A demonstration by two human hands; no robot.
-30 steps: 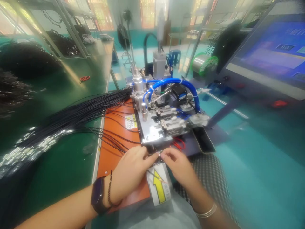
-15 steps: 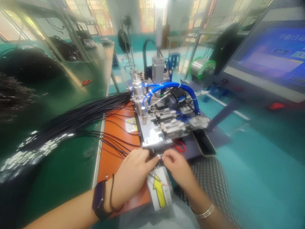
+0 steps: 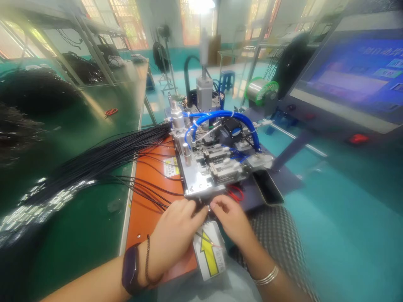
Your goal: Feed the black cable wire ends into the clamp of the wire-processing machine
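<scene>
Left hand point(image 3: 176, 233) and right hand point(image 3: 229, 218) pinch narrowly on thin black wire point(image 3: 157, 195) at steel fixture plate point(image 3: 195, 184) edge; wire light, limp, needs holding close to its end.

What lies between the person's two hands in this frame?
In the head view, a wire's small metal end lies in the narrow gap between the left hand and the right hand.
</scene>
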